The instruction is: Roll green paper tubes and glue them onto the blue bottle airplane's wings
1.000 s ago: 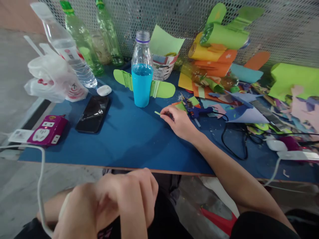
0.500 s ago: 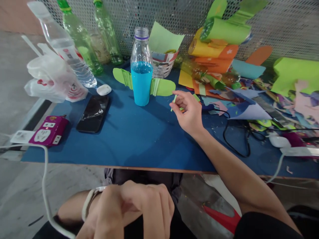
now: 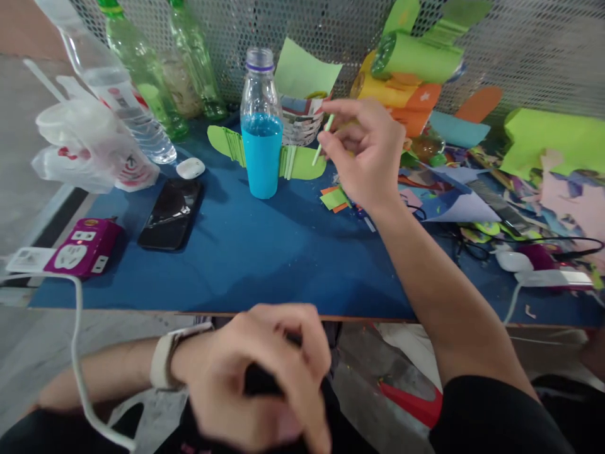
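R hand (image 3: 368, 154) – lt-grn strip (image 3: 317, 155) in grip

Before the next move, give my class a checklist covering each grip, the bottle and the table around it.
1. Right grip holds the pale green strip: ok, pinched at the fingertips.
2. Left grip free: cannot tell; blurred, fingers curled.
3. Bottle upright: ok.
4. Green paper fixed to the bottle: cannot tell; any join is hidden.
5. Phone apart from the bottle: ok.
6. Scraps cleared: not ok; strewn to the bottle's right.
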The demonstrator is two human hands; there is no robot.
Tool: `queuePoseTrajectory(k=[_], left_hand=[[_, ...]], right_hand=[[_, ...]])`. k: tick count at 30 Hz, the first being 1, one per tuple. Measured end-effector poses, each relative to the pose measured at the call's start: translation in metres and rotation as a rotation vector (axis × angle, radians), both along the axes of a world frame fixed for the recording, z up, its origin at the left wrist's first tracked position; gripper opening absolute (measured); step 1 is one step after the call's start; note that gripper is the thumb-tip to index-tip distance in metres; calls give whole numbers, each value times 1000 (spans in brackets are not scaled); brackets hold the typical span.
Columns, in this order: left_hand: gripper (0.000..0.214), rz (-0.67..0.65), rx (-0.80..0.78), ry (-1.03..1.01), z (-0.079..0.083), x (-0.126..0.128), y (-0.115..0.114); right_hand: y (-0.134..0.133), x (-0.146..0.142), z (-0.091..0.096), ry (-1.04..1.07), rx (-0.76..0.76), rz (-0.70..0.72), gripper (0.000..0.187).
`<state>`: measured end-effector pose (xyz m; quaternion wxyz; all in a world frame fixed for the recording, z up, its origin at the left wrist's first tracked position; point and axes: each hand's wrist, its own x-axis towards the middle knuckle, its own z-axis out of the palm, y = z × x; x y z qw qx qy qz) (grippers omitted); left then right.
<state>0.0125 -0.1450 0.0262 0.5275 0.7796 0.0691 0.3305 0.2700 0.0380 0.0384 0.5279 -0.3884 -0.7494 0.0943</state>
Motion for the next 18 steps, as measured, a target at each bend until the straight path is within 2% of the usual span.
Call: queuePoseTrajectory(k=[1, 2, 4, 7, 9, 12, 15, 18], left_hand=[[6, -14, -108, -61, 3, 7, 7], [10, 21, -199, -31, 4, 14, 14], [5, 165, -392, 56, 3, 28, 33], [4, 364, -733, 11, -6, 47, 69], [15, 463, -871, 26, -12, 57, 88], [19, 379, -913, 125, -21, 67, 98], [13, 242, -841, 156, -31, 71, 93], [10, 136, -742, 177, -39, 70, 87]], right_hand=[[5, -2, 6, -14, 2, 3, 40], [9, -3, 10, -29, 3, 1, 40], [16, -3, 12, -58, -5, -7, 38], [22, -1, 1, -76, -36, 4, 38], [24, 1, -12, -81, -63, 32, 43], [29, 4, -30, -83, -103, 57, 52], [37, 6, -42, -78, -129, 61, 55], [45, 8, -45, -78, -126, 62, 57]])
